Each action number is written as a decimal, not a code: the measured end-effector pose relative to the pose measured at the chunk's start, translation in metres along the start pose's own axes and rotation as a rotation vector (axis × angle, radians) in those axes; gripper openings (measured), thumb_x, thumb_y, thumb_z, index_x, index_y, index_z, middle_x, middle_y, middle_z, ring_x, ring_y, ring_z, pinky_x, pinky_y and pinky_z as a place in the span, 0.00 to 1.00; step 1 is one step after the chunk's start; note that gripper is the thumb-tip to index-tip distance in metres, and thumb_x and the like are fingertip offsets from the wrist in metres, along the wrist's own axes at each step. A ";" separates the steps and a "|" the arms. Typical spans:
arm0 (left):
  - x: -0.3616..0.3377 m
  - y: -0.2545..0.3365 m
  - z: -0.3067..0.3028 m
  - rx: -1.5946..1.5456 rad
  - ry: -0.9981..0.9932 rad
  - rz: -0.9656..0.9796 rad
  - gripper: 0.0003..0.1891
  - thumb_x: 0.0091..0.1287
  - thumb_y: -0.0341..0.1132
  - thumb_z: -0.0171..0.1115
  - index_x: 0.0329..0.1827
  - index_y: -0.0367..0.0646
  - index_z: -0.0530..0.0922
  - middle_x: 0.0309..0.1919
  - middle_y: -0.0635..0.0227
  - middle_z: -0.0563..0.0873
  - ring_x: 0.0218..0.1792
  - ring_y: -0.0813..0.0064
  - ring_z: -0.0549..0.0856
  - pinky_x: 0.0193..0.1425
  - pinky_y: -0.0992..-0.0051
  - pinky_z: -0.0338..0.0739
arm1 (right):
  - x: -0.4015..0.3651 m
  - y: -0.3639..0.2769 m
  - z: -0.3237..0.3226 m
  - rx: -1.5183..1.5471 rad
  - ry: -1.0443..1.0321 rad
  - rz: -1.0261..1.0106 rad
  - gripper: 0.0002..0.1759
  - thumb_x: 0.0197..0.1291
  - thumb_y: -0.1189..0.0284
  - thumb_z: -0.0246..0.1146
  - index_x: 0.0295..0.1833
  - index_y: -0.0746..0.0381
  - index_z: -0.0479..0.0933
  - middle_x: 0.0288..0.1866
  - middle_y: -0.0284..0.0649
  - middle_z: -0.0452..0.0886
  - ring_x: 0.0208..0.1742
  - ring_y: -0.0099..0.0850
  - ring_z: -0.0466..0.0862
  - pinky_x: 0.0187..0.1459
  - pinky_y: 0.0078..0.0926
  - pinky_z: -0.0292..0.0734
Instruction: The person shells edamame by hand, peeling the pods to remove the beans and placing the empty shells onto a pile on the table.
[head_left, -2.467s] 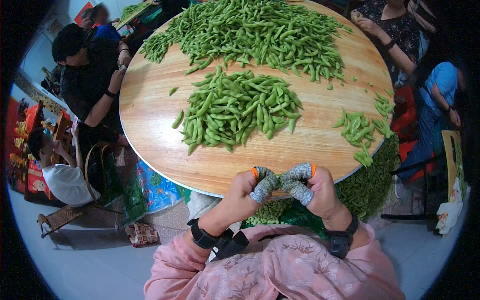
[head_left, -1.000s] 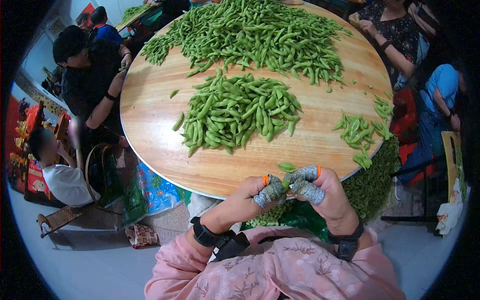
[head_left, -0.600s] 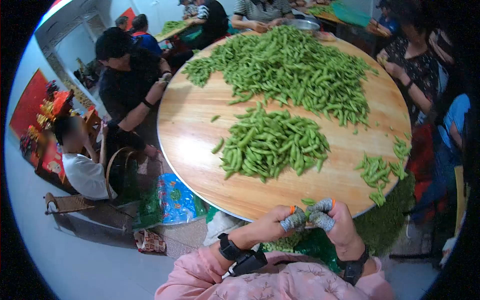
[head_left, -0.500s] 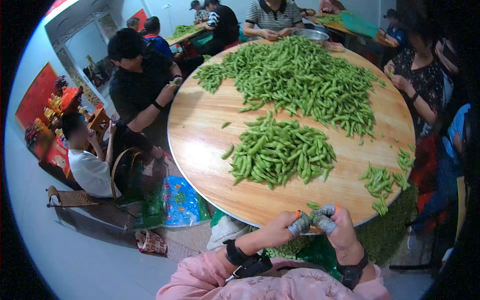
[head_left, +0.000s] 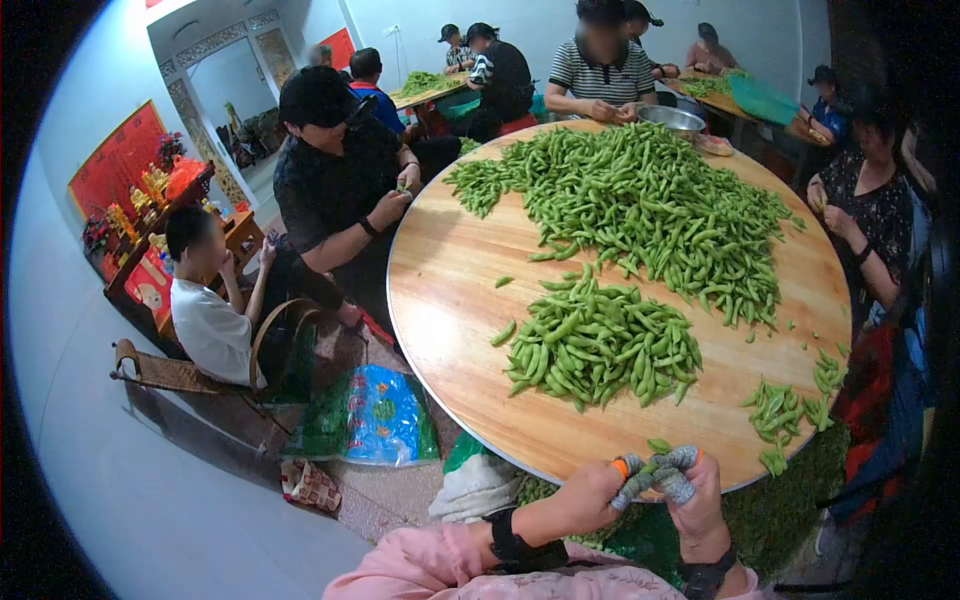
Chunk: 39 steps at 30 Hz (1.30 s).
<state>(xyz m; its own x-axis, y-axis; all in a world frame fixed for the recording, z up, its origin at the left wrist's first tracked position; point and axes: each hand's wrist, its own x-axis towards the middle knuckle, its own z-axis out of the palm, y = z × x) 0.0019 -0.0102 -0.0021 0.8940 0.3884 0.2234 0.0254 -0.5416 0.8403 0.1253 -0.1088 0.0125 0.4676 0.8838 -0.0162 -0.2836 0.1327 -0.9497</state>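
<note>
My left hand (head_left: 588, 497) and my right hand (head_left: 697, 512) meet at the near edge of the round wooden table (head_left: 470, 400). Grey tape wraps their fingertips, with an orange band on each. Both are closed, pinching a green edamame pod (head_left: 651, 467) that is mostly hidden by the fingers. A loose pod (head_left: 657, 446) lies just beyond them on the tabletop. Farther in sits a small heap of edamame pods (head_left: 603, 345), and behind it a much larger heap (head_left: 650, 205). Flattened-looking green pods (head_left: 775, 410) are scattered to the right.
Several people sit around this table and others, handling pods. A metal bowl (head_left: 672, 120) stands at the far edge. Below on the left are a blue-and-green plastic sack (head_left: 385, 415), a white cloth-like bundle (head_left: 478, 488) and a wicker chair (head_left: 180, 368). Green matter lies under the right edge.
The view has shifted, so the table and people appear lower and farther right. My hands stay together at the table edge, their fingers slightly changed in position around the pod.
</note>
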 end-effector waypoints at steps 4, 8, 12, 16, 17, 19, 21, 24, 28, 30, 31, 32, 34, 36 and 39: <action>0.004 -0.001 -0.007 0.335 0.051 0.205 0.20 0.44 0.25 0.55 0.44 0.39 0.66 0.23 0.52 0.75 0.29 0.52 0.76 0.30 0.61 0.71 | 0.000 0.003 -0.002 0.038 -0.014 0.050 0.02 0.48 0.80 0.58 0.30 0.68 0.73 0.29 0.37 0.78 0.31 0.24 0.77 0.36 0.20 0.72; 0.006 -0.002 -0.007 0.291 0.002 0.174 0.19 0.45 0.25 0.54 0.44 0.39 0.67 0.25 0.51 0.76 0.30 0.52 0.77 0.31 0.61 0.71 | 0.001 0.007 -0.004 0.054 -0.038 0.068 0.04 0.47 0.80 0.59 0.31 0.68 0.72 0.29 0.37 0.78 0.32 0.25 0.77 0.37 0.20 0.72; 0.006 -0.004 0.005 -0.095 0.065 0.002 0.09 0.57 0.32 0.52 0.41 0.40 0.70 0.26 0.59 0.77 0.30 0.60 0.78 0.31 0.69 0.71 | 0.002 0.014 -0.013 -0.030 -0.035 -0.023 0.06 0.47 0.80 0.60 0.32 0.68 0.72 0.30 0.37 0.78 0.32 0.25 0.77 0.37 0.20 0.72; 0.005 -0.010 0.012 -0.541 0.042 -0.253 0.11 0.65 0.38 0.45 0.39 0.41 0.71 0.25 0.71 0.77 0.27 0.77 0.76 0.28 0.76 0.69 | 0.002 0.011 -0.015 -0.146 -0.032 -0.054 0.06 0.47 0.80 0.60 0.32 0.68 0.72 0.30 0.37 0.78 0.33 0.24 0.77 0.37 0.20 0.72; 0.005 -0.017 0.013 -0.550 0.033 -0.260 0.11 0.65 0.38 0.45 0.39 0.41 0.71 0.25 0.71 0.77 0.27 0.77 0.76 0.28 0.76 0.69 | 0.002 0.008 -0.012 -0.189 -0.046 -0.056 0.05 0.47 0.80 0.60 0.32 0.68 0.72 0.30 0.37 0.78 0.33 0.23 0.76 0.36 0.20 0.72; 0.002 -0.027 0.026 -0.983 0.082 -0.418 0.11 0.65 0.40 0.46 0.37 0.42 0.72 0.23 0.79 0.74 0.24 0.85 0.72 0.24 0.82 0.65 | -0.001 0.003 -0.013 -0.245 -0.073 -0.043 0.05 0.47 0.79 0.59 0.32 0.67 0.72 0.29 0.36 0.77 0.32 0.22 0.76 0.36 0.19 0.71; 0.010 -0.003 0.001 -0.692 -0.027 -0.371 0.10 0.65 0.39 0.47 0.35 0.43 0.73 0.22 0.80 0.71 0.21 0.86 0.68 0.22 0.85 0.61 | 0.002 0.003 -0.015 -0.195 -0.081 -0.039 0.04 0.48 0.80 0.58 0.32 0.67 0.72 0.29 0.34 0.77 0.31 0.20 0.74 0.35 0.19 0.70; 0.009 0.005 -0.008 -0.747 -0.092 -0.463 0.08 0.64 0.39 0.49 0.34 0.44 0.72 0.21 0.80 0.71 0.20 0.87 0.67 0.22 0.87 0.60 | 0.003 0.006 -0.017 -0.172 -0.105 0.042 0.04 0.50 0.81 0.55 0.34 0.68 0.72 0.30 0.34 0.77 0.33 0.21 0.75 0.36 0.18 0.70; 0.006 0.001 -0.014 -0.615 -0.100 -0.327 0.08 0.63 0.35 0.48 0.34 0.40 0.73 0.21 0.74 0.73 0.22 0.82 0.71 0.26 0.83 0.65 | 0.005 0.005 -0.008 0.025 -0.134 0.131 0.06 0.53 0.81 0.54 0.37 0.68 0.73 0.33 0.34 0.78 0.37 0.20 0.75 0.38 0.18 0.71; 0.006 0.004 -0.013 -0.411 -0.046 -0.190 0.07 0.62 0.32 0.48 0.34 0.38 0.73 0.22 0.70 0.75 0.24 0.78 0.73 0.30 0.79 0.69 | 0.005 -0.004 -0.001 0.122 -0.111 0.181 0.06 0.54 0.81 0.54 0.38 0.68 0.73 0.33 0.34 0.78 0.37 0.20 0.75 0.38 0.18 0.71; 0.006 0.005 -0.012 -0.349 -0.028 -0.131 0.07 0.62 0.31 0.48 0.34 0.37 0.73 0.21 0.69 0.75 0.23 0.76 0.73 0.29 0.78 0.69 | 0.005 -0.006 0.000 0.219 -0.097 0.224 0.07 0.54 0.80 0.54 0.39 0.69 0.74 0.34 0.34 0.78 0.38 0.20 0.75 0.39 0.18 0.71; 0.006 0.005 -0.012 -0.286 -0.007 -0.072 0.08 0.62 0.31 0.48 0.33 0.35 0.72 0.20 0.68 0.74 0.22 0.75 0.73 0.29 0.78 0.69 | 0.004 -0.006 -0.001 0.218 -0.094 0.226 0.07 0.54 0.80 0.54 0.39 0.69 0.74 0.34 0.34 0.78 0.38 0.20 0.75 0.39 0.18 0.71; 0.003 -0.002 -0.008 -0.279 0.007 -0.046 0.08 0.62 0.33 0.48 0.31 0.38 0.73 0.19 0.71 0.74 0.21 0.79 0.72 0.26 0.80 0.67 | 0.003 -0.004 -0.005 0.035 -0.162 0.203 0.09 0.54 0.81 0.54 0.41 0.69 0.73 0.34 0.34 0.78 0.38 0.20 0.75 0.39 0.18 0.72; 0.000 -0.003 -0.008 -0.270 0.026 -0.021 0.09 0.63 0.35 0.48 0.29 0.40 0.73 0.19 0.75 0.73 0.20 0.82 0.71 0.23 0.83 0.65 | 0.003 0.001 -0.006 0.019 -0.157 0.180 0.09 0.54 0.81 0.53 0.41 0.69 0.73 0.34 0.34 0.78 0.38 0.20 0.76 0.39 0.18 0.72; 0.003 0.000 -0.016 -0.471 -0.099 -0.354 0.09 0.63 0.36 0.49 0.34 0.39 0.73 0.21 0.73 0.76 0.23 0.80 0.74 0.27 0.82 0.68 | 0.005 0.002 -0.006 -0.060 -0.138 0.119 0.09 0.53 0.82 0.53 0.41 0.69 0.74 0.33 0.33 0.78 0.36 0.20 0.76 0.38 0.17 0.71</action>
<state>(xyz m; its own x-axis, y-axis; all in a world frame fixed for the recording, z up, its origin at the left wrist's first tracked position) -0.0026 0.0024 0.0067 0.9054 0.4013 -0.1387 0.1488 0.0060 0.9888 0.1316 -0.1068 0.0087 0.3137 0.9452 -0.0908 -0.2778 0.0000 -0.9606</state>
